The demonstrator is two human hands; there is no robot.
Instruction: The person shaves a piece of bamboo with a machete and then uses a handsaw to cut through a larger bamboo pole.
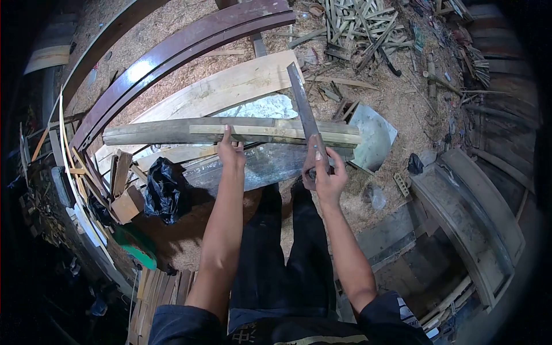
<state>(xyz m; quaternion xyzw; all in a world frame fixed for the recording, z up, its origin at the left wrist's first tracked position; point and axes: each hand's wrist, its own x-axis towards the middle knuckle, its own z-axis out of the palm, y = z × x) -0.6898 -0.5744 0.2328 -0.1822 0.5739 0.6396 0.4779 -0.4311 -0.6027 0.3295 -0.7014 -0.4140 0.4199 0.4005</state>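
Note:
A long grey-brown bamboo pole (161, 131) lies crosswise before me, with a paler thin bamboo strip (261, 131) along its near side. My left hand (231, 154) is closed at the strip's left part, index finger stretched over its top and the other fingers curled below. My right hand (329, 178) grips a handsaw (303, 103) by its handle. The saw blade points away from me, tilted a little left, and passes over the pole and strip right of the joint. Part of the handle is hidden behind the fingers.
Beyond the pole lie a pale curved board (230, 80) and a glossy maroon curved beam (172, 54). Cut sticks (362, 26) are heaped at the back. A black plastic bag (164, 192) sits at left, a curved wooden frame (466, 213) at right. Shavings cover the floor.

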